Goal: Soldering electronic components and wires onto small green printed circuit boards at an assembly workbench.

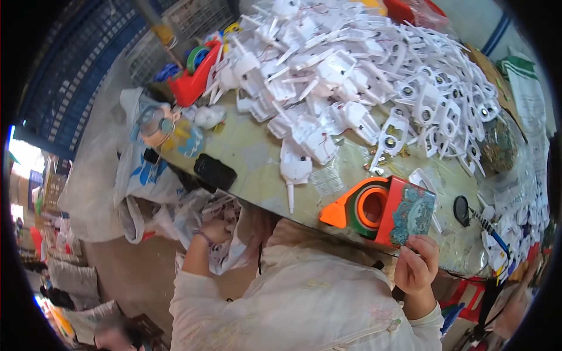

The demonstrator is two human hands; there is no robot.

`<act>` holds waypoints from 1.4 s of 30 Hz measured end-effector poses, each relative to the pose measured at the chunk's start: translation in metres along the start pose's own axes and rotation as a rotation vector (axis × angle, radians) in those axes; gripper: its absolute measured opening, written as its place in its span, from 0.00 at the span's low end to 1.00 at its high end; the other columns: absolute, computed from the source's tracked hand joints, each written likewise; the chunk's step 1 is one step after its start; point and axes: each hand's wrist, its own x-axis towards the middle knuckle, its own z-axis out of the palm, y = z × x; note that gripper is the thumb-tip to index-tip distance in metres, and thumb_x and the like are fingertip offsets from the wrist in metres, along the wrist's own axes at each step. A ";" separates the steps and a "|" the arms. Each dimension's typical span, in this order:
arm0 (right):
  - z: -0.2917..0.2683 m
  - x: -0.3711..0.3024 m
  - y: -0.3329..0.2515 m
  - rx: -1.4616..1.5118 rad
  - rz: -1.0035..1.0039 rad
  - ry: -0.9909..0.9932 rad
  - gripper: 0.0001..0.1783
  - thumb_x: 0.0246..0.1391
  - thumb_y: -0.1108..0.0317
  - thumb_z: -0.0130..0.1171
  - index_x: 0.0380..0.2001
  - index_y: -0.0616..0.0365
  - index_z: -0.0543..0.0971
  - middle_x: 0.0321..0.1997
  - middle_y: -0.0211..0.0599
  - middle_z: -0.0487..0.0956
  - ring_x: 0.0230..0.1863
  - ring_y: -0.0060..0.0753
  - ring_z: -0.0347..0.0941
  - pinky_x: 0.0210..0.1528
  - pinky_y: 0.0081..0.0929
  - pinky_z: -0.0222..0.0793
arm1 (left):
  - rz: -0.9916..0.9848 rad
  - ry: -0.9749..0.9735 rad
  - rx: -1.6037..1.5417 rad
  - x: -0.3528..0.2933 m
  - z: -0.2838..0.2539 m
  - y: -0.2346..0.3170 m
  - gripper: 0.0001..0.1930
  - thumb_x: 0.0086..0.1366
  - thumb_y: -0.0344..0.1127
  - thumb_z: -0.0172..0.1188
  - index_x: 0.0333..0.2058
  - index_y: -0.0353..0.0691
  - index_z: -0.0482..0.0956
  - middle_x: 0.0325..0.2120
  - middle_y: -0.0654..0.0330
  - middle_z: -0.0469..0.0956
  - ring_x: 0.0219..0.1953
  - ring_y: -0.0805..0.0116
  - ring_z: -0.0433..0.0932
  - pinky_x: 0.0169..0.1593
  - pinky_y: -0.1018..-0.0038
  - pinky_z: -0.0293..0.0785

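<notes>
My left hand [216, 230] reaches down into a plastic bag [241, 244] of small white plastic parts, below the table's front edge. Its fingers are mostly hidden among the parts. My right hand [418, 264] is at the table edge, thumb and fingertips pinched together by the near corner of a red box [417, 212] with a teal patterned face. Whatever lies in that pinch is too small to make out. Left of the box stands an orange tape dispenser [335, 214] with a green-edged roll. Beyond it lies a heap of white plastic housings [338, 69], some with thin red wires.
A black phone-like case [215, 172] and a clear jug [158, 126] sit at the table's left. A red tape dispenser [188, 88] stands behind them. Small metal pieces [379, 164] lie mid-table. At right are a black round object [462, 210] and a blue-and-black handled tool [496, 238].
</notes>
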 end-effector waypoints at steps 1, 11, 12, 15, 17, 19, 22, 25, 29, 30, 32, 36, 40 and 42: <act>-0.003 0.000 0.003 -0.016 0.016 0.008 0.15 0.38 0.83 0.59 0.34 0.61 0.78 0.38 0.46 0.76 0.33 0.47 0.74 0.33 0.32 0.73 | 0.121 -0.030 -0.232 -0.025 -0.054 0.052 0.16 0.59 0.42 0.61 0.43 0.39 0.80 0.41 0.49 0.79 0.40 0.56 0.79 0.43 0.63 0.74; -0.003 0.026 0.009 -0.051 -0.026 0.023 0.19 0.32 0.81 0.61 0.34 0.59 0.79 0.38 0.41 0.76 0.33 0.44 0.76 0.33 0.31 0.74 | 0.767 0.973 0.045 0.022 -0.213 0.262 0.12 0.53 0.31 0.63 0.38 0.40 0.81 0.30 0.57 0.76 0.32 0.54 0.75 0.37 0.62 0.71; -0.003 0.027 0.011 -0.032 -0.028 0.022 0.19 0.31 0.80 0.61 0.34 0.59 0.80 0.38 0.41 0.77 0.33 0.44 0.76 0.33 0.31 0.74 | 0.712 0.939 0.039 0.031 -0.213 0.264 0.11 0.53 0.32 0.64 0.37 0.42 0.81 0.30 0.58 0.76 0.31 0.55 0.75 0.36 0.63 0.71; -0.016 0.026 0.021 -0.089 -0.004 0.021 0.19 0.32 0.79 0.62 0.34 0.58 0.80 0.38 0.42 0.77 0.34 0.43 0.76 0.33 0.32 0.74 | 0.685 0.881 0.050 0.050 -0.212 0.275 0.09 0.52 0.33 0.65 0.34 0.46 0.83 0.29 0.60 0.75 0.32 0.57 0.76 0.34 0.65 0.72; -0.024 0.029 0.036 -0.083 0.036 0.004 0.19 0.32 0.79 0.62 0.35 0.59 0.80 0.38 0.42 0.77 0.34 0.43 0.76 0.33 0.32 0.73 | 0.689 0.893 -0.017 0.049 -0.209 0.279 0.07 0.55 0.32 0.64 0.34 0.43 0.82 0.33 0.60 0.77 0.33 0.59 0.78 0.35 0.68 0.74; -0.027 0.032 0.055 -0.119 0.214 0.049 0.15 0.39 0.79 0.61 0.35 0.59 0.80 0.37 0.42 0.77 0.35 0.42 0.75 0.34 0.30 0.73 | 0.729 0.863 -0.463 0.060 -0.204 0.272 0.07 0.58 0.29 0.61 0.36 0.38 0.81 0.36 0.60 0.79 0.33 0.66 0.78 0.34 0.71 0.74; -0.029 0.044 0.093 0.075 0.622 0.057 0.09 0.49 0.77 0.59 0.36 0.62 0.79 0.37 0.41 0.77 0.36 0.37 0.75 0.35 0.28 0.72 | 0.557 0.667 -1.066 0.044 -0.200 0.268 0.07 0.66 0.31 0.55 0.38 0.36 0.79 0.35 0.62 0.80 0.32 0.77 0.76 0.33 0.79 0.72; -0.018 0.052 0.127 0.127 0.759 -0.055 0.08 0.53 0.75 0.57 0.37 0.62 0.79 0.36 0.40 0.78 0.36 0.33 0.76 0.36 0.26 0.72 | 0.641 0.703 -1.406 0.020 -0.192 0.280 0.08 0.69 0.34 0.53 0.39 0.35 0.76 0.27 0.64 0.77 0.27 0.78 0.73 0.33 0.79 0.71; 0.022 0.073 0.160 0.002 0.629 -0.418 0.10 0.51 0.75 0.58 0.38 0.56 0.80 0.37 0.39 0.79 0.36 0.39 0.77 0.40 0.30 0.73 | 0.702 0.507 -1.200 -0.021 -0.172 0.306 0.08 0.69 0.33 0.53 0.39 0.37 0.77 0.29 0.64 0.76 0.30 0.78 0.73 0.35 0.78 0.71; 0.032 0.076 0.166 -0.080 0.505 -0.491 0.10 0.49 0.75 0.58 0.37 0.55 0.80 0.38 0.39 0.79 0.37 0.42 0.77 0.41 0.33 0.73 | 0.716 0.469 -1.130 -0.025 -0.165 0.318 0.07 0.68 0.32 0.54 0.39 0.37 0.78 0.28 0.64 0.76 0.30 0.77 0.74 0.36 0.78 0.71; 0.051 0.078 0.174 -0.086 0.456 -0.526 0.11 0.46 0.72 0.58 0.36 0.53 0.80 0.40 0.37 0.78 0.39 0.43 0.77 0.41 0.38 0.73 | 0.773 0.461 -0.931 -0.027 -0.158 0.336 0.07 0.66 0.31 0.55 0.38 0.36 0.79 0.28 0.62 0.77 0.30 0.74 0.75 0.36 0.77 0.71; 0.061 0.086 0.181 -0.193 0.297 -0.735 0.11 0.45 0.70 0.59 0.36 0.51 0.80 0.39 0.35 0.76 0.39 0.43 0.76 0.40 0.38 0.74 | 0.868 0.503 -0.673 -0.026 -0.159 0.352 0.05 0.63 0.29 0.57 0.36 0.37 0.79 0.28 0.57 0.78 0.30 0.63 0.77 0.36 0.72 0.71; 0.044 0.089 0.190 0.009 0.336 -0.509 0.07 0.48 0.72 0.60 0.32 0.58 0.74 0.35 0.36 0.76 0.34 0.40 0.76 0.35 0.34 0.71 | 0.963 0.502 -0.450 -0.025 -0.160 0.355 0.06 0.61 0.30 0.59 0.36 0.37 0.79 0.28 0.56 0.79 0.32 0.59 0.78 0.37 0.68 0.73; 0.020 0.100 0.182 0.144 0.539 -0.419 0.05 0.51 0.75 0.58 0.32 0.60 0.73 0.32 0.35 0.77 0.30 0.29 0.75 0.34 0.28 0.71 | 0.980 0.491 -0.381 -0.026 -0.164 0.362 0.08 0.60 0.32 0.60 0.37 0.37 0.79 0.30 0.55 0.79 0.33 0.59 0.79 0.37 0.68 0.73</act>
